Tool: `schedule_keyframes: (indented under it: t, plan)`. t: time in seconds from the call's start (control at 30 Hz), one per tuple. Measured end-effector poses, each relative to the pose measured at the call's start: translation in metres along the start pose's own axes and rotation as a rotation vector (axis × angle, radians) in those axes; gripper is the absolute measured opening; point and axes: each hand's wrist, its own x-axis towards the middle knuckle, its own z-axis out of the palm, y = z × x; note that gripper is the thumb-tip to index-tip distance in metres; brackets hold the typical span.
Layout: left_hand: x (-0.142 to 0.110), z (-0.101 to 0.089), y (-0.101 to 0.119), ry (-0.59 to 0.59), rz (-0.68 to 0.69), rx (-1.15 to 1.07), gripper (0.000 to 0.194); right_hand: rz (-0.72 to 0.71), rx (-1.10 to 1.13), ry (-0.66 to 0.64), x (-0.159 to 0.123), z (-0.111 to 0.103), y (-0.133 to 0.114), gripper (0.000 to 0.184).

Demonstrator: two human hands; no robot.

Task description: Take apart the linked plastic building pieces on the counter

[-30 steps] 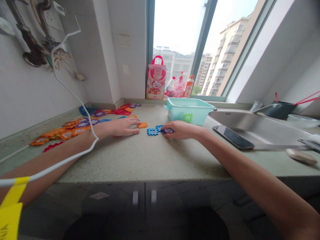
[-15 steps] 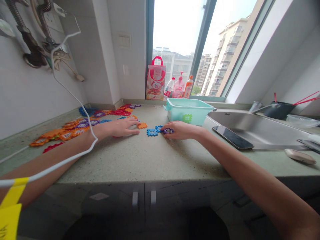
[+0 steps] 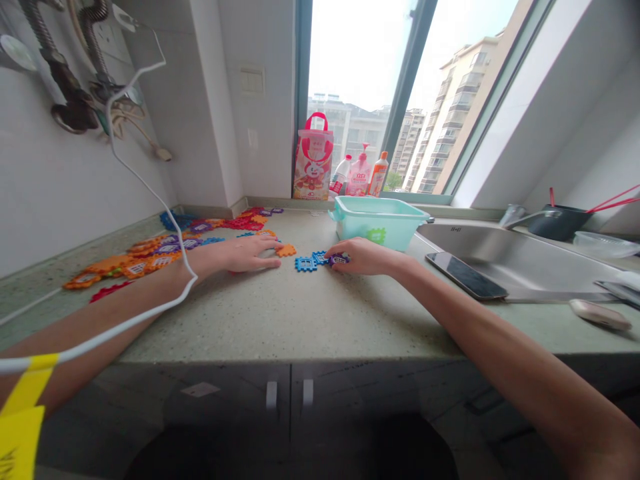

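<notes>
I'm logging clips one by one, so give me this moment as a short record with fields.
left hand: spread, beside an orange piece; contact unclear
right hand: fingers closed on a purple piece
blue pieces: two, left of the right hand
turquoise tub: behind the right hand
mixed pieces: spread along the counter's left
phone: beside the sink

A purple notched-edge plastic piece (image 3: 340, 259) with a pale window grid sits partly covered, just right of two blue notched-edge plastic pieces (image 3: 306, 265). The nearer blue one, squarish, lies flat. Left of them, an orange notched-edge plastic piece (image 3: 287, 251) lies flat too.
</notes>
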Motion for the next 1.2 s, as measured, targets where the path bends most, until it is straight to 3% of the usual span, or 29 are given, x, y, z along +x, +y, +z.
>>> schedule_keyframes:
  t: [0.27,0.63,1.2]
  plan:
    - [-0.001,-0.002,0.004,0.011,-0.002,0.015,0.089,0.029,0.021,0.246,0.003,0.003,-0.007,0.050]
    - [0.000,-0.001,0.002,0.002,-0.002,0.017,0.090,-0.012,0.014,0.060,0.008,0.014,-0.002,0.030]
    - [0.001,0.000,0.001,0.011,0.009,0.003,0.092,-0.031,0.046,0.063,0.005,0.013,0.003,0.032]
